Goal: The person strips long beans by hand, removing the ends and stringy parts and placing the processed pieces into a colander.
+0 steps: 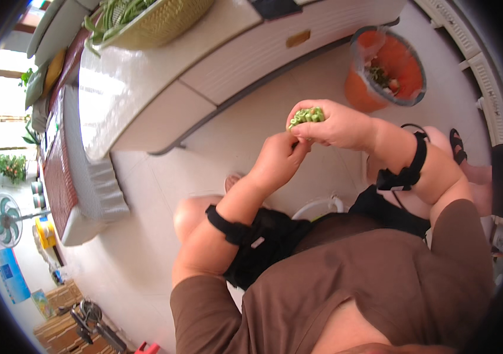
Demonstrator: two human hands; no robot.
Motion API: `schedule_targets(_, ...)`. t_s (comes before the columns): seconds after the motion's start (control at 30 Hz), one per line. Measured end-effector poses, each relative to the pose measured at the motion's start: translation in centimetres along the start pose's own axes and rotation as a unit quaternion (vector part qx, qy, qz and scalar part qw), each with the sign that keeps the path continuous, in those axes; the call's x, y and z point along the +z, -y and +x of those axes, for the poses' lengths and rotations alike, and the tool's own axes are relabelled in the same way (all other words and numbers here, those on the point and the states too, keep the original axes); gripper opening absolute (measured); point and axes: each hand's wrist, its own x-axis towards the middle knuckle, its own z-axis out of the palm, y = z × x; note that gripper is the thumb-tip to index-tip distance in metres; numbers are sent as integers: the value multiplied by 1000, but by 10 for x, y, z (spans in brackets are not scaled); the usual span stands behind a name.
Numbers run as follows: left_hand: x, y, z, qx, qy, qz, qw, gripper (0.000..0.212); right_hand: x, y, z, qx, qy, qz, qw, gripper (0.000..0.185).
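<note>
My right hand (337,124) is closed around a bundle of green bean pieces (308,116), whose pale broken or cut ends face up between thumb and fingers. Against its lower left side lies my left hand (280,155), fingers curled and fingertips touching the right hand's fingers; whether it pinches something is hidden. At the upper left, long green beans (118,17) fill a woven-look plastic basket (158,26) on the countertop, some hanging over its rim.
An orange bucket (368,95) with a plastic liner and plant scraps stands on the floor at upper right. The light counter (154,66) runs across the upper left. Between my legs is part of a white container (317,208). Another person's sandalled foot (458,148) shows at right.
</note>
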Motion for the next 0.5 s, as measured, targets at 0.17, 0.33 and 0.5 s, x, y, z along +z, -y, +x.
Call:
schedule_targets(0.17,-16,4,3,-45,-61,-115,990,24,-37,64,-11,-214,-247,-16,945,15)
schedule_targets(0.33,-19,1,-2,-96,-45,-217,970,27,-160,174,-6,-402,-383,-136,821,11)
schedule_targets(0.5,-7,-3,10,-73,24,-274,959,27,-293,200,21,-194,-400,-170,879,28)
